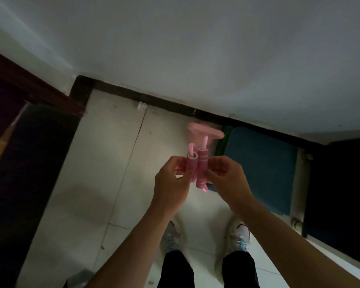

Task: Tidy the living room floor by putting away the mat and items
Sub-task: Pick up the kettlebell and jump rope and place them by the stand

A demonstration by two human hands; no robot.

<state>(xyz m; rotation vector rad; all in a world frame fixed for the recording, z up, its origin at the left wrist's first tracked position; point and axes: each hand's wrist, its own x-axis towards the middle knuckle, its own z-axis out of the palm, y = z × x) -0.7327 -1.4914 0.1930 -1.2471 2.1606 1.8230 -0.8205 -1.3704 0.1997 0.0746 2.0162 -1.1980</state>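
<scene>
Both hands are up front w/ forearms reaching in from the bottom. Left hand (170, 183) is pinching one pink handle (190, 166) of the skipping rope (196, 173), right hand (227, 179) is pinching the other handle (202, 172). Fingers are curling round them, and the 2 handles are standing upright side by side, touching. Pink cord (205, 132) is looping out the tops, too blurry to say more. Person is standing in white sneakers (240, 233) on pale floor tiles (104, 163), facing a white wall (195, 48) w/ dark baseboard (164, 102). Blue mat (262, 167) is showing just right of the hands, near the wall; can't tell if it's lying flat.
</scene>
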